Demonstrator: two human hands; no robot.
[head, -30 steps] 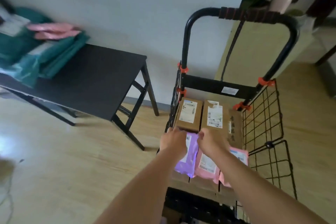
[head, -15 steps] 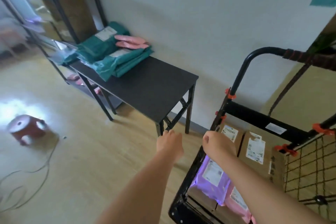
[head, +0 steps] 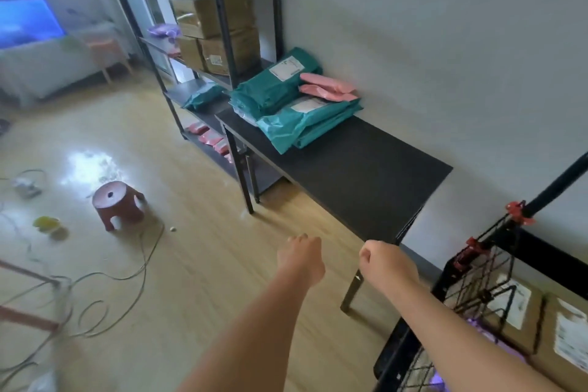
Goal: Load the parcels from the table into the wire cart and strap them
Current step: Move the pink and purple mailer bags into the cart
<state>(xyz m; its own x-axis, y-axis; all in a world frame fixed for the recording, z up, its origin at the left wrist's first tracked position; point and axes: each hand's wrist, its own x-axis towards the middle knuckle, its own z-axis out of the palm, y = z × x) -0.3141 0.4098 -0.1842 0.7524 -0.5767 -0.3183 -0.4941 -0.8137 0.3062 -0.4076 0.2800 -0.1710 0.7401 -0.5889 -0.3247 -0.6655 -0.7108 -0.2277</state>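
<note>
Teal parcels (head: 305, 124) lie stacked at the far end of the black table (head: 366, 175), with two pink parcels (head: 327, 88) on top of them by the wall. The wire cart (head: 477, 277) stands at the lower right and holds labelled cardboard boxes (head: 515, 305) and a purple mailer (head: 499, 344). My left hand (head: 300, 259) hangs over the floor with loosely curled fingers and holds nothing. My right hand (head: 386, 263) is curled into a fist near the table's near corner, also holding nothing. Both hands are short of the parcels.
A black shelf rack (head: 222, 42) with cardboard boxes and mailers stands just beyond the table. A red stool (head: 117, 204) and loose cables (head: 127, 270) lie on the wooden floor to the left. The cart's black handle post (head: 560, 181) rises at the right edge.
My view has swung left from the cart to the table and shelf rack. Both hands left the parcels in the cart and now hang empty in front of me.
</note>
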